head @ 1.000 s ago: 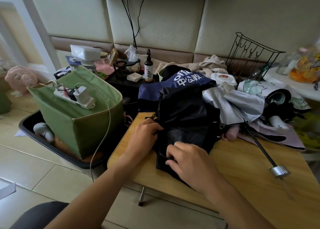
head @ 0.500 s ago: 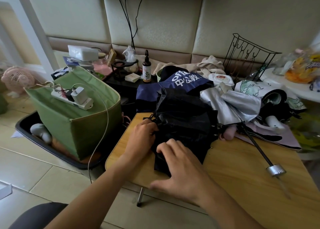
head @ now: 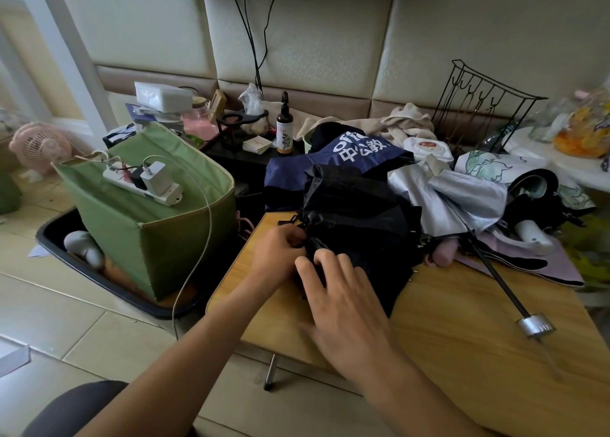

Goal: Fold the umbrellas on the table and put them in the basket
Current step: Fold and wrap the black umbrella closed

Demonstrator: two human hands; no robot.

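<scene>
Fingers of the left hand (head: 279,255) pinch the black umbrella (head: 356,225) at its gathered edge on the wooden table (head: 462,331); the right hand (head: 343,291) presses flat on its fabric (fingers straight). Green basket (head: 145,218) stands beside the table.

Head camera looks forward and down, close over the table (head: 462,337).

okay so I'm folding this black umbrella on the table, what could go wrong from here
The black umbrella lies against the silver umbrella, so pulling it could snag that one's ribs and drag the pile. The silver one's long shaft reaches toward your right hand; a sweep of that arm might knock it off. The green basket has a power strip lying across its opening, which may block the drop.
</scene>
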